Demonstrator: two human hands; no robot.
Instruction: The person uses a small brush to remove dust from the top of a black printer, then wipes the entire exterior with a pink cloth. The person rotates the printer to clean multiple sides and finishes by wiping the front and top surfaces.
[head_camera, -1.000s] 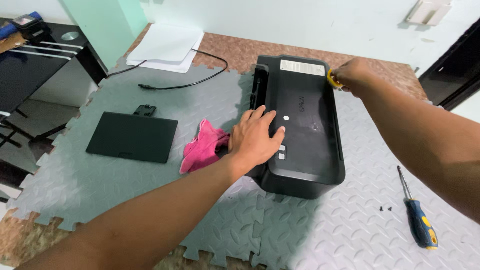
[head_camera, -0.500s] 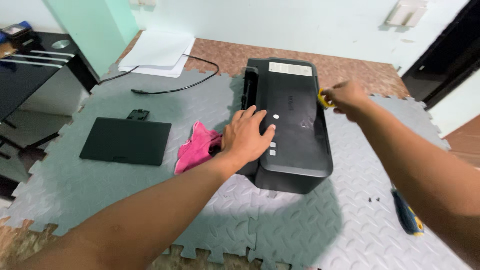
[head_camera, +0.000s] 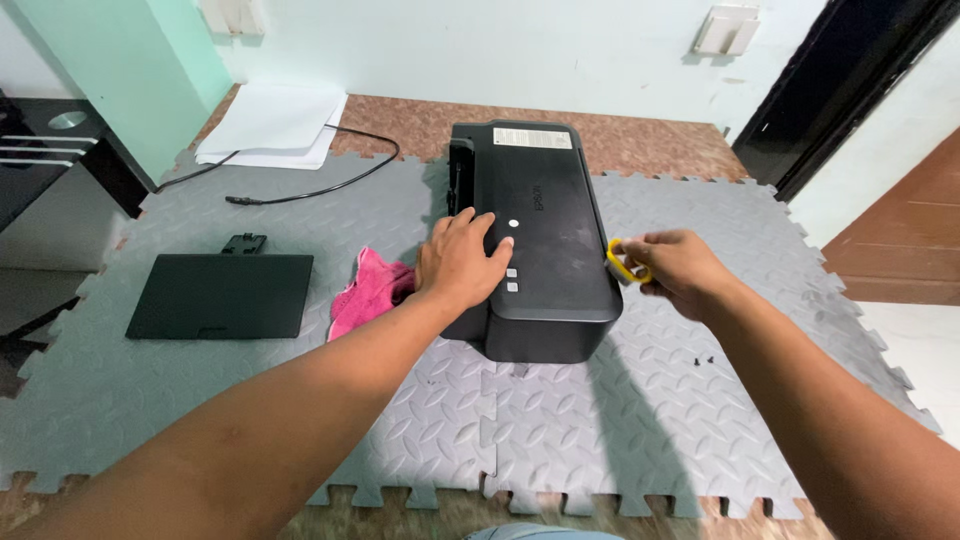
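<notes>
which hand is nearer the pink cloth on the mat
Left. The left hand rests flat on the black plastic printer, right beside the crumpled pink cloth. The right hand holds a small yellow tool at the printer's far side.

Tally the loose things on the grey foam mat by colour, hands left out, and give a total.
Black: 4: printer, flat panel, cable, a scatter of tiny screws counted as one
Pink: 1: cloth
Yellow: 1: small tool in the right hand
Total: 6
</notes>
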